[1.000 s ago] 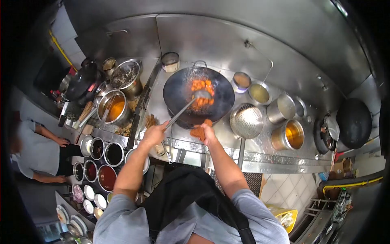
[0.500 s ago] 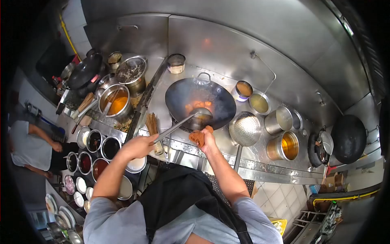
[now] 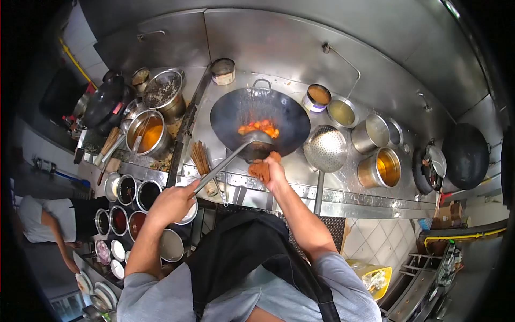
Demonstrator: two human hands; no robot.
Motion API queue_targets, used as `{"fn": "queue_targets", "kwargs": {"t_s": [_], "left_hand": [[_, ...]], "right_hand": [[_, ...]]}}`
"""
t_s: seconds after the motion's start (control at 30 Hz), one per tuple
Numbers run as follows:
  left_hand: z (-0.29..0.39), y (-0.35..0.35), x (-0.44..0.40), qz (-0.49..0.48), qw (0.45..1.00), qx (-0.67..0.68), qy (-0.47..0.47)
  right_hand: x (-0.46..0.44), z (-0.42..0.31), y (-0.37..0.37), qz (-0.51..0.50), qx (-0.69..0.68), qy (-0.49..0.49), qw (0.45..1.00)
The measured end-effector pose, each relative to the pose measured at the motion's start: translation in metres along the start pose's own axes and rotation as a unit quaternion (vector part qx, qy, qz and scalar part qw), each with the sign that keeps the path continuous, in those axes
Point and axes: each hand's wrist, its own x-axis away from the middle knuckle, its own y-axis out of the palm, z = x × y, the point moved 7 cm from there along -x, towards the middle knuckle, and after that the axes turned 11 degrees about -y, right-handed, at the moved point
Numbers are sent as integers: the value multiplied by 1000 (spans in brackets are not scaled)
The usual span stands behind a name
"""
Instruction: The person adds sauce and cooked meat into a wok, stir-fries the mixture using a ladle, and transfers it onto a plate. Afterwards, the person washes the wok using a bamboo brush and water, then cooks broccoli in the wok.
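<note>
My left hand [image 3: 174,204] is closed around the long handle of a ladle [image 3: 222,167]. The ladle's bowl is over the near side of a black wok [image 3: 228,115], close to its inner wall. Orange-red food pieces [image 3: 258,127] lie in the wok just beyond the bowl, with a blur of small bits or droplets above them. With fingers wrapped round a folded orange-brown cloth [image 3: 259,171], my right hand [image 3: 276,174] is at the wok's near edge. Whatever part of the wok the cloth covers is hidden.
Right of the wok lie a perforated strainer [image 3: 325,147] and a pot of orange liquid [image 3: 387,167]. A second oil pot [image 3: 150,131] and a bamboo brush [image 3: 201,161] are on the left. Sauce containers [image 3: 119,220] stand lower left, near another person [image 3: 59,217] reaching toward plates [image 3: 104,294].
The wok's smoke has thinned and the food shows more clearly, with bits in the air above it. The other person's arm has stretched down to the plates. The view has shifted slightly.
</note>
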Motion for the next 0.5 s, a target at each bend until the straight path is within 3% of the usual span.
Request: {"fn": "queue_targets", "kwargs": {"t_s": [0.07,0.2,0.23,0.27,0.33,0.43,0.5], "left_hand": [[-1,31,-26,41,999,-35,3],[2,71,-40,105,994,18,-24],[2,67,-30,117,993,31,-9],[1,55,-19,126,991,42,6],[3,16,11,56,995,83,-2],[-5,-18,35,-29,996,75,-43],[2,-16,23,-20,999,41,-15]], "right_hand": [[-12,12,-11,-32,37,-20,999],[42,75,-50,-37,-57,-75,995],[41,99,-70,-126,-64,-85,986],[42,104,-81,-143,34,-116,982],[73,73,-59,-72,-84,-92,990],[53,12,-17,-3,-32,-38,999],[11,-7,-7,5,18,-23,1000]]}}
